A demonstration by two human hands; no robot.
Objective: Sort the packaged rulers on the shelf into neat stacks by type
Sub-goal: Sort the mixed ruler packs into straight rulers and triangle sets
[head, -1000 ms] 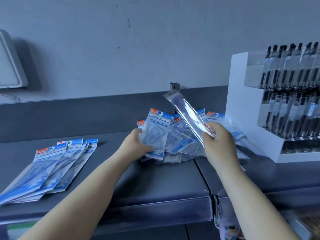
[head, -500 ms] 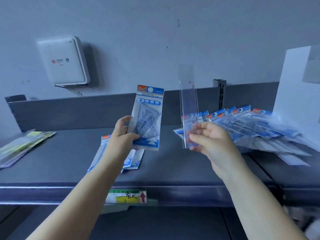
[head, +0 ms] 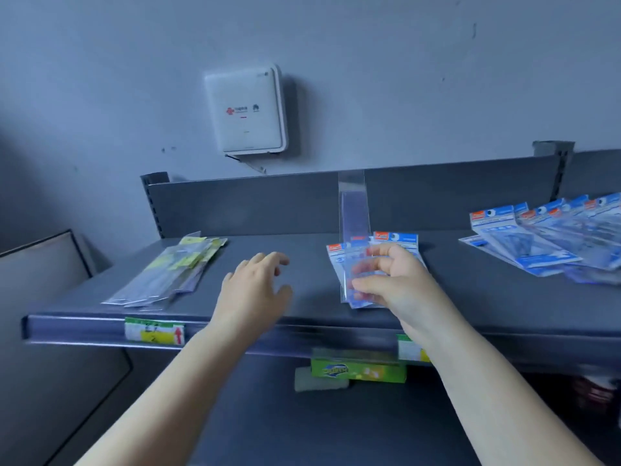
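Two bare hands reach over the dark grey metal shelf. The right hand pinches a long clear-plastic sleeve holding a straight ruler between thumb and fingers at its lower end, so the sleeve stands upright in front of the shelf's back panel. Directly behind that hand, a small stack of blue-and-white packaged ruler sets with red header labels lies flat on the shelf. The left hand hovers at about nine o'clock from the right one, fingers loosely spread and holding nothing. Further out at nine o'clock lies a stack of clear packets with yellow-green headers, reaching the shelf's front edge. At three o'clock, well apart, a fanned heap of blue-and-white packaged sets overlaps untidily. A white square box hangs on the grey wall at twelve o'clock, and a green-and-yellow price tag sits on the shelf lip
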